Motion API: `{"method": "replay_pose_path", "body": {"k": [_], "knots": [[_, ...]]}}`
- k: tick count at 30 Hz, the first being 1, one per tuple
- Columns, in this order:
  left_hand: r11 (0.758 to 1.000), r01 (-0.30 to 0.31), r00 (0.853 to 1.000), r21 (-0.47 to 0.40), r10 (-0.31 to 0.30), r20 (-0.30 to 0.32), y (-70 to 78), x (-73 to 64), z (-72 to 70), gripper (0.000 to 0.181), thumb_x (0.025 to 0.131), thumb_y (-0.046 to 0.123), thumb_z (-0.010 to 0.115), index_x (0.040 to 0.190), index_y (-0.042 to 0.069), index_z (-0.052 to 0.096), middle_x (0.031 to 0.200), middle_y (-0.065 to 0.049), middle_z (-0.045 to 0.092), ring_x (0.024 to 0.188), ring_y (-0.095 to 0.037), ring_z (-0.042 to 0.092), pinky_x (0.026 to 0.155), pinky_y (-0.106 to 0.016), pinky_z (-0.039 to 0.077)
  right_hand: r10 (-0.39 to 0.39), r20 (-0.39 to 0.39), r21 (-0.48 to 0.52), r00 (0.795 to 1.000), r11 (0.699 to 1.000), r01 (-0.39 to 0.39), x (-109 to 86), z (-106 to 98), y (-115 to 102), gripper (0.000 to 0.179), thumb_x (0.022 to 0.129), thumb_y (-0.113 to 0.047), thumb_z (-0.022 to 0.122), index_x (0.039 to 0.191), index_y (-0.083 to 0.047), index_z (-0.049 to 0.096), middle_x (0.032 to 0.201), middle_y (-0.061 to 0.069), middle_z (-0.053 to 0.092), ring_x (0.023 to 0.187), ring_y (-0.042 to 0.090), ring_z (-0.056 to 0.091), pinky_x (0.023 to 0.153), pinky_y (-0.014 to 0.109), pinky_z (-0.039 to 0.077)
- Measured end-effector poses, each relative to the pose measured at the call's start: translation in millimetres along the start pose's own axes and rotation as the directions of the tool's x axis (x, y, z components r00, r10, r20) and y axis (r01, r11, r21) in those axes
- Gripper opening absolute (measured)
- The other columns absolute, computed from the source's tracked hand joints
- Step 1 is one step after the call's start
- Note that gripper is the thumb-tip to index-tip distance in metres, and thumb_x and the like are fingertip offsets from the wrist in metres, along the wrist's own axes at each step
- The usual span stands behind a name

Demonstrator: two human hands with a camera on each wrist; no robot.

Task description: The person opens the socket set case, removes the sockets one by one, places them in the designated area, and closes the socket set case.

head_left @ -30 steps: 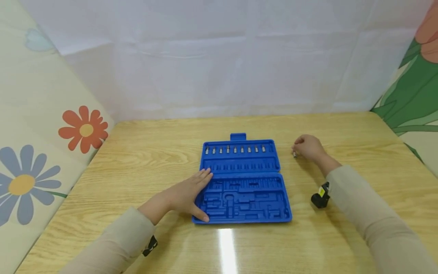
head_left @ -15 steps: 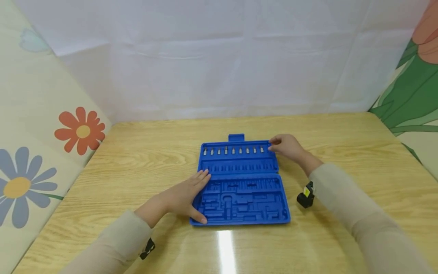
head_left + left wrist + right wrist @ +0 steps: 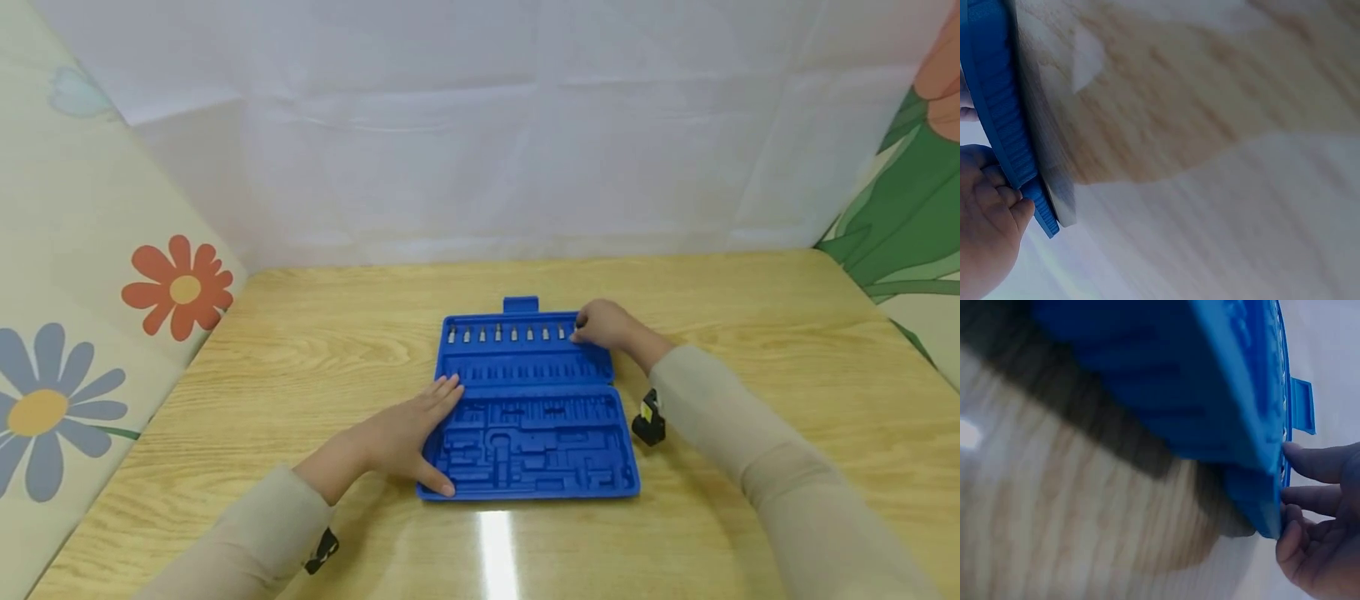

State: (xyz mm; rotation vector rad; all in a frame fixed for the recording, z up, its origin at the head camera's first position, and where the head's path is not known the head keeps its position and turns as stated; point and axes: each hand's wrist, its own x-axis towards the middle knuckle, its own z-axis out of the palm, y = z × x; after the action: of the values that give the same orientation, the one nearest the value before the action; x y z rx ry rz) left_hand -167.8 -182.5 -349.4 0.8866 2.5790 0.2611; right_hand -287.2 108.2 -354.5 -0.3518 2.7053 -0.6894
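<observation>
An open blue plastic bit case lies flat on the table, its upper half holding a row of short silver bits. My left hand rests on the case's left edge with fingers extended, the thumb over the lower corner. In the left wrist view that hand touches the case's side. At the right end of the row, my right hand pinches a small metal bit, mostly hidden by the fingers. The right wrist view has this hand at the case's edge, fingertips on its inner side.
The wooden table surrounds the case. A blue latch tab sticks out at the case's far edge. A white cloth hangs behind the table, with flower-patterned panels at both sides. A small black camera sits at the right wrist.
My right hand has moved left with the small bit, from the table right of the case to the right end of the bit row. My left hand has stayed on the case.
</observation>
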Motion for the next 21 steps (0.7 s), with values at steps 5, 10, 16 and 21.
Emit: {"method": "replay_pose_path", "body": {"k": [5,10,16,21], "knots": [[1.000,0.007,1.000,0.007,-0.007,0.010,-0.5,0.2,0.6,0.118,0.055,0.069,0.057,0.139,0.004,0.006,0.143,-0.009,-0.002,0.129,-0.023,-0.004,0.102,-0.039,0.012,0.025,-0.008,0.036,1.000,0.999,-0.025,0.2,0,-5,0.033,0.083,-0.012,0.056,0.107,0.010,0.055,0.107,0.022,0.054,0.096,0.031,0.050,0.080,0.040,0.042],[1.000,0.002,1.000,0.007,-0.002,0.010,1.3,0.9,-3.4,0.117,0.056,0.068,0.058,0.138,0.004,0.005,0.143,-0.010,-0.002,0.129,-0.023,-0.004,0.102,-0.039,0.012,0.094,-0.068,0.183,0.993,0.980,-0.080,-1.2,-2,-6,0.030,0.083,-0.009,0.056,0.106,0.010,0.055,0.108,0.021,0.054,0.099,0.030,0.050,0.081,0.038,0.043],[1.000,0.014,1.000,0.005,-0.014,0.009,1.8,-0.5,-4.6,0.117,0.057,0.067,0.059,0.138,0.003,0.006,0.143,-0.011,-0.002,0.129,-0.024,-0.003,0.102,-0.039,0.012,0.081,-0.079,0.337,0.994,0.940,-0.050,30.3,9,19,0.035,0.080,-0.010,0.060,0.110,0.007,0.054,0.103,0.019,0.058,0.091,0.026,0.055,0.075,0.035,0.046],[1.000,0.005,1.000,-0.011,-0.005,0.007,3.4,-0.5,-1.3,0.117,0.057,0.067,0.059,0.138,0.003,0.006,0.143,-0.010,-0.002,0.129,-0.023,-0.003,0.102,-0.039,0.012,0.084,-0.113,0.378,0.990,0.925,-0.036,85.7,34,72,0.040,0.071,-0.018,0.070,0.103,0.005,0.059,0.092,0.014,0.061,0.079,0.021,0.057,0.063,0.033,0.047]]}}
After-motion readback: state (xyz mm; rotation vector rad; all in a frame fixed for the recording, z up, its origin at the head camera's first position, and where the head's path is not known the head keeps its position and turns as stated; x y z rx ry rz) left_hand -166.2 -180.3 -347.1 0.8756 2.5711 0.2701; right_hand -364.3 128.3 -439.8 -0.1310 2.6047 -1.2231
